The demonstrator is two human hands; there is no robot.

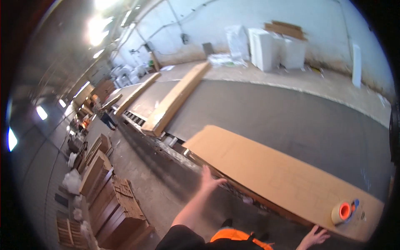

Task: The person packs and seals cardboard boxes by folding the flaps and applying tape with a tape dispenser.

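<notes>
A long flat piece of brown cardboard [266,166] lies along the near side of a dark conveyor-like table. My left hand [210,180] is at its near edge toward the left end, thumb out and fingers stretched. Whether it touches the edge I cannot tell. At the lower right my right hand [315,238] has its fingers apart by the same near edge, with nothing in it. Close to that hand, a tape dispenser [344,211] with an orange-cored roll and a blue part rests on the cardboard's right end.
The dark table surface [266,104] stretches behind the cardboard. Long wrapped cartons [179,98] lie across it farther left. Stacked cardboard [114,204] stands on the floor at left. White foam blocks [266,50] lean near the wall. A person [104,114] stands far off at left.
</notes>
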